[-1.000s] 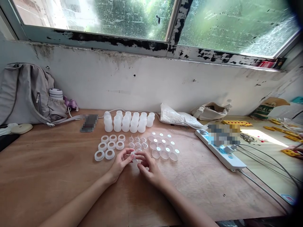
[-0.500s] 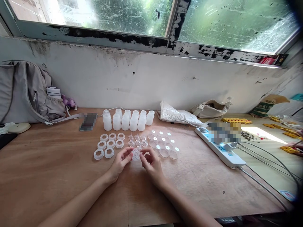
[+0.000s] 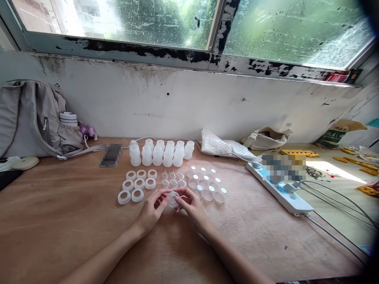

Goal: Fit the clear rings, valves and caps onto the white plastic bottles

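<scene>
Grip, two-handed: left hand (image 3: 153, 208) and right hand (image 3: 191, 206) pinching one clear round piece (image 3: 173, 200) over the worktop (image 3: 166, 248). Progress, apparently early: eight rings (image 3: 139, 187), small inserts (image 3: 173, 184), caps (image 3: 207, 195) and bottles (image 3: 167, 157) lie separate.

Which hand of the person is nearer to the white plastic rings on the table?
Left. The left hand is to the right of the white plastic rings, slightly closer to the person; the right hand is farther right, across the clear round plastic piece that both hold.
</scene>
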A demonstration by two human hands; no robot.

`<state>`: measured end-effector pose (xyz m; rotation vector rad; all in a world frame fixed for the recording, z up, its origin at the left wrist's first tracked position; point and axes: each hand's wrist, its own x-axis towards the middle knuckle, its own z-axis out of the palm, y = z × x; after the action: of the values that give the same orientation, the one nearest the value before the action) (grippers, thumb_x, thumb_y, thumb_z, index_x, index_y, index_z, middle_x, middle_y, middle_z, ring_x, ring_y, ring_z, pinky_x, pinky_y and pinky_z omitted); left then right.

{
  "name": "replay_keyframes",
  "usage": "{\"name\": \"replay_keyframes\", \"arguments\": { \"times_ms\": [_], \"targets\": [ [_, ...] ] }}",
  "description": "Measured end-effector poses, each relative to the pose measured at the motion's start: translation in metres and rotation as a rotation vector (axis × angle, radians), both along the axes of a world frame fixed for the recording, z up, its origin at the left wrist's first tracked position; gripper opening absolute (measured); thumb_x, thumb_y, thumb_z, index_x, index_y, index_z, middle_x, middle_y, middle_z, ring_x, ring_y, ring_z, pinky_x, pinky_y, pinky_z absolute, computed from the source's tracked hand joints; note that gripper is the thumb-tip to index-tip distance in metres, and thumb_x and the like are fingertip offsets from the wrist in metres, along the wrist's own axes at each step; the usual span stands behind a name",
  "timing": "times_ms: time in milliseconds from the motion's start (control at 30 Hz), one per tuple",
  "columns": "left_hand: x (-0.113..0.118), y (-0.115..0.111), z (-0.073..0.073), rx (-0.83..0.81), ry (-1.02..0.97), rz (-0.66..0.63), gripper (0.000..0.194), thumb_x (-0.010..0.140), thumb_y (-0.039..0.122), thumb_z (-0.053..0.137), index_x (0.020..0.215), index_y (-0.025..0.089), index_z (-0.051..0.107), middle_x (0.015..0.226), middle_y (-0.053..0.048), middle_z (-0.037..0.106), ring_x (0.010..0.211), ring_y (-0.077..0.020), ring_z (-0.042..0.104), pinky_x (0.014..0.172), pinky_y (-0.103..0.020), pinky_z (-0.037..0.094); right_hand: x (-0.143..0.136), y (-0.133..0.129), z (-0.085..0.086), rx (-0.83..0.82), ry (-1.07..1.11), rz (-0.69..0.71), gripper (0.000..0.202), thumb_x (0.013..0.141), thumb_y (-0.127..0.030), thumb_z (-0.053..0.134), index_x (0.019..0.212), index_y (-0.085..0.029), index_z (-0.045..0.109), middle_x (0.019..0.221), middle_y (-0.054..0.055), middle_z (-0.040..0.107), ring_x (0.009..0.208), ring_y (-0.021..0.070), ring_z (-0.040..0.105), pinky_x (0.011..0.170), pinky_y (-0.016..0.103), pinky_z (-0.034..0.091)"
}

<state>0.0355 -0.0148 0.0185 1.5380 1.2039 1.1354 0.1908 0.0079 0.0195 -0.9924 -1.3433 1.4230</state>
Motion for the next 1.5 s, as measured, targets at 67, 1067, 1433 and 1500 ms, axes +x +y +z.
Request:
{"name": "replay_keyframes", "arguments": {
  "times_ms": [67, 1067, 1433, 1500],
  "targets": [
    [0.001, 0.0, -0.001, -0.037, -0.018, -0.011, 0.031, 0.079, 0.037, 0.049, 0.104, 0.021, 0.056, 0.089, -0.004, 0.062, 0.079, -0.0179, 0.057, 0.07, -0.028, 0.044, 0.0, 0.0, -0.001, 0.016, -0.032, 0.01, 0.026, 0.069, -0.033, 0.063, 0.088, -0.018, 0.056, 0.081, 0.0, 0.057, 0.052, 0.0078, 0.054, 0.05, 0.023, 0.048],
    [0.002, -0.007, 0.0, 0.159, 0.384, 0.081, 0.014, 0.081, 0.03, 0.042, 0.084, 0.02, 0.051, 0.07, 0.001, 0.059, 0.056, -0.0106, 0.054, 0.054, -0.02, 0.04, -0.007, -0.006, -0.001, 0.219, -0.307, 0.061, 0.017, 0.078, -0.034, 0.051, 0.077, -0.017, 0.051, 0.065, -0.001, 0.052, 0.051, 0.0095, 0.048, 0.046, 0.022, 0.042],
    [0.002, -0.007, -0.004, 0.138, 0.333, 0.078, 0.012, 0.082, 0.029, 0.041, 0.087, 0.021, 0.048, 0.078, 0.0, 0.06, 0.06, -0.011, 0.056, 0.055, -0.021, 0.043, -0.006, -0.007, -0.004, 0.171, -0.294, 0.124, 0.015, 0.078, -0.03, 0.05, 0.087, -0.019, 0.047, 0.064, -0.002, 0.053, 0.048, 0.0093, 0.05, 0.045, 0.022, 0.043],
    [0.002, -0.006, -0.004, 0.139, 0.322, 0.058, 0.013, 0.08, 0.027, 0.044, 0.092, 0.021, 0.048, 0.079, 0.0, 0.06, 0.06, -0.0109, 0.057, 0.057, -0.022, 0.044, -0.006, -0.007, -0.006, 0.167, -0.261, 0.13, 0.015, 0.078, -0.028, 0.049, 0.09, -0.019, 0.045, 0.066, -0.002, 0.054, 0.049, 0.0097, 0.052, 0.047, 0.022, 0.045]
  ]
}}
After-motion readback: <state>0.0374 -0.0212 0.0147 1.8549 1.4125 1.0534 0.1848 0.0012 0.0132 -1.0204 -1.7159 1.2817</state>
